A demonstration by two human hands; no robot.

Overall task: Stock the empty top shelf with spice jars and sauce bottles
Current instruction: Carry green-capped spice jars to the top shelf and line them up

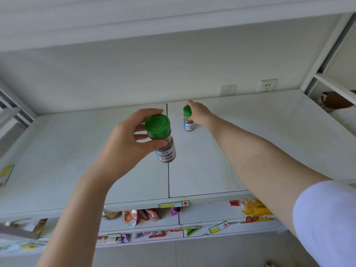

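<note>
My left hand [125, 143] grips a green-capped spice jar [163, 141] by its neck and cap, holding it in the air above the white top shelf [250, 151], near the seam between the two shelf boards. My right hand [198, 112] reaches to the back of the shelf and pinches the green cap of a second spice jar [188, 120]. That jar stands upright on the shelf board, just right of the seam. Both jars hold brown powder and carry a white and blue label.
The white wall behind the shelf carries a blank plate [227, 90] and a power socket [266, 86]. Lower shelves [146, 216] hold several colourful snack packets. Price tags [173, 204] line the shelf fronts. A metal shelf frame [325, 54] rises at the right.
</note>
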